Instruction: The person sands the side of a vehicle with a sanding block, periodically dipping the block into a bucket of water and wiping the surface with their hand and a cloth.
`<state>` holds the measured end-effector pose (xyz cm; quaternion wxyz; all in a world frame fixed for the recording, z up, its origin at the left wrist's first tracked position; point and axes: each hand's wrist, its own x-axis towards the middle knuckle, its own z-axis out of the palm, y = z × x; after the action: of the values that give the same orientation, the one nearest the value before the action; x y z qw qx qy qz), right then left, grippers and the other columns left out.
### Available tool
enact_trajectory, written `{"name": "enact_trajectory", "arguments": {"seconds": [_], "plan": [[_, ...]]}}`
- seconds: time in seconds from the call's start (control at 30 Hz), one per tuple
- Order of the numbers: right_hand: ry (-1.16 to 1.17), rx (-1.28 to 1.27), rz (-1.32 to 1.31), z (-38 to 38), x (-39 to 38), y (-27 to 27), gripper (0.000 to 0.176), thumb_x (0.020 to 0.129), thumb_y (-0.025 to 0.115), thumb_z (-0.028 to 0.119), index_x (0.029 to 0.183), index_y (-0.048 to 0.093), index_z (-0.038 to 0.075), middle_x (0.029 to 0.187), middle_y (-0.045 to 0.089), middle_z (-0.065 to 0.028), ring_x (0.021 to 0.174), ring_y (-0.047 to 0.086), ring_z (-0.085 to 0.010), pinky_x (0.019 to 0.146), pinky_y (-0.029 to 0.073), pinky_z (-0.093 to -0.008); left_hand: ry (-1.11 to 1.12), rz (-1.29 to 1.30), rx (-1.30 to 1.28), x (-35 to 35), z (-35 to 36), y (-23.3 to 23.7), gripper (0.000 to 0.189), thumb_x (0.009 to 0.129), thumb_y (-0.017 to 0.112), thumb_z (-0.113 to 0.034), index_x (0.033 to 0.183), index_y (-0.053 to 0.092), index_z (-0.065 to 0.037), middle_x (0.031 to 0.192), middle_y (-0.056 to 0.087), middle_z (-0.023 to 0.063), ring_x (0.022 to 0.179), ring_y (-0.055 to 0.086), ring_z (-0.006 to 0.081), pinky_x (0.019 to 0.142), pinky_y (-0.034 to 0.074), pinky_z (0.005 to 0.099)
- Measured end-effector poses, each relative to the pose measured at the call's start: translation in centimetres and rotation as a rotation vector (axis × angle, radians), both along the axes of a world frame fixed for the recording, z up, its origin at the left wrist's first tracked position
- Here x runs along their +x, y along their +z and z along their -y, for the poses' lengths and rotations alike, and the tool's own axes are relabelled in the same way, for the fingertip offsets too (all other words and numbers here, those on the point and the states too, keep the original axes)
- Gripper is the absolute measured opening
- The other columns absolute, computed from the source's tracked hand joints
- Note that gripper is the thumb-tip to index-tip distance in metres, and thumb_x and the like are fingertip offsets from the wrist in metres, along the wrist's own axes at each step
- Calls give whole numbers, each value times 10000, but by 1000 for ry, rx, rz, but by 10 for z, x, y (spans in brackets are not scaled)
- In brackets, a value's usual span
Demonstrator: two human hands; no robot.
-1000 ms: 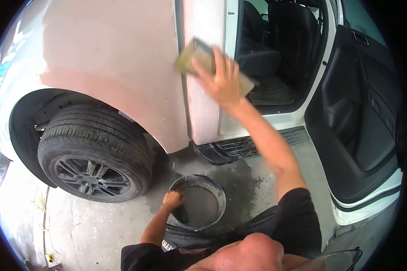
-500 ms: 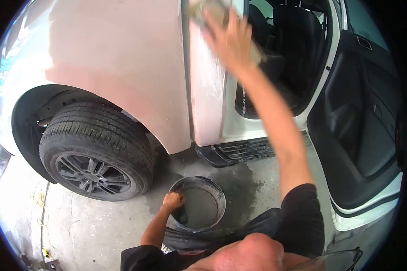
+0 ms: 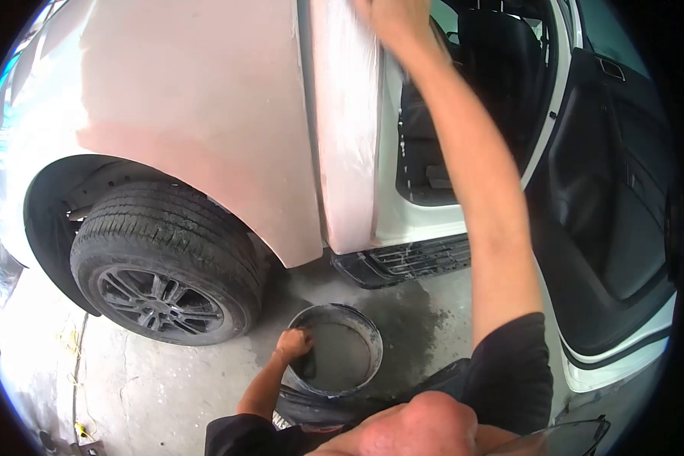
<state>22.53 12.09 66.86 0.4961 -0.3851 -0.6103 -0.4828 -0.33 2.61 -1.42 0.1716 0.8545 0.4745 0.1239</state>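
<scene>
My left hand [image 3: 294, 344] is closed at the left rim of a round bucket [image 3: 378, 357] that holds grey, cloudy water. Below its fingers, inside the bucket, a dark block-like object [image 3: 305, 366] shows; its kind is unclear. My right hand [image 3: 400, 23] is raised at the top edge of the view, by the door pillar [image 3: 347, 129] of a pickup. Its fingers are cut off by the frame edge, and whatever is in them is hidden. The pillar has whitish wet streaks over pinkish, sanded paint.
To the left is the rear side panel [image 3: 197, 99], with pinkish patches, above a tyre [image 3: 167, 235]. A black side step [image 3: 403, 261] juts out above the bucket. An open door [image 3: 600, 197] stands at the right. The concrete floor [image 3: 167, 387] has a dark wet patch.
My right hand has moved up, partly out of view; earlier it pressed a tan sponge-like pad near the pillar. My left hand stays at the bucket. The view has shifted slightly.
</scene>
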Motion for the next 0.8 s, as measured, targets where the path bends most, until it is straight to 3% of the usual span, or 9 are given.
{"name": "enact_trajectory", "arguments": {"seconds": [0.07,0.13,0.2,0.27,0.4,0.47,0.53,0.67,0.8], "plan": [[-28,-1,-90,5,-12,10,545,991,614,277,1471,476,58,1250,521,-263,1108,516,-369,913,457,-531,4,15,25,-3,1,-3,324,912,645,-417,932,738,-107,981,744,118,930,711,319,846,558,443],[-39,63,-20,-10,-1,-42,556,916,686,407,1444,557,292,1391,461,-294,1083,528,-490,834,477,-561,1,27,17,-1,2,0,325,914,643,-418,938,740,-108,987,744,115,934,710,318,849,557,443],[-53,170,87,-10,4,-131,552,884,733,370,1403,566,289,1322,494,-249,977,568,-407,793,472,-571,8,30,-29,-1,4,4,326,915,643,-419,946,742,-111,996,743,112,939,709,315,853,557,442],[-20,120,137,-4,12,-147,585,892,718,394,1442,544,298,1334,485,-257,1004,539,-452,788,470,-551,34,6,-36,2,9,7,329,914,644,-423,951,745,-112,997,743,112,938,710,314,851,557,442],[-64,75,61,-10,5,-49,605,882,723,412,1447,553,280,1375,470,-269,1016,527,-471,783,471,-541,4,31,33,-2,4,-6,331,909,649,-428,951,748,-116,993,743,114,936,712,313,843,559,443],[9,-192,-86,22,-15,7,565,994,610,288,1482,461,47,1278,506,-269,1118,515,-388,934,451,-545,-5,-10,19,-1,3,-2,330,906,652,-429,955,750,-118,993,743,113,937,712,311,841,559,443],[-1,-103,-120,11,-18,-3,584,993,613,293,1498,448,50,1309,486,-273,1128,513,-395,946,448,-548,-5,-19,19,0,4,-1,329,903,654,-429,951,750,-118,991,743,114,934,712,311,838,558,444],[-33,129,61,-13,7,-121,619,876,733,389,1455,539,285,1369,455,-306,1027,520,-456,780,464,-532,5,12,14,1,13,11,325,899,657,-425,927,751,-115,982,743,117,912,712,314,830,556,444],[-67,43,28,-7,14,-74,580,898,710,386,1449,546,313,1391,441,-307,1111,503,-475,847,472,-561,3,-14,32,1,9,3,323,898,660,-422,899,752,-112,967,744,114,900,712,311,833,553,438]]}}
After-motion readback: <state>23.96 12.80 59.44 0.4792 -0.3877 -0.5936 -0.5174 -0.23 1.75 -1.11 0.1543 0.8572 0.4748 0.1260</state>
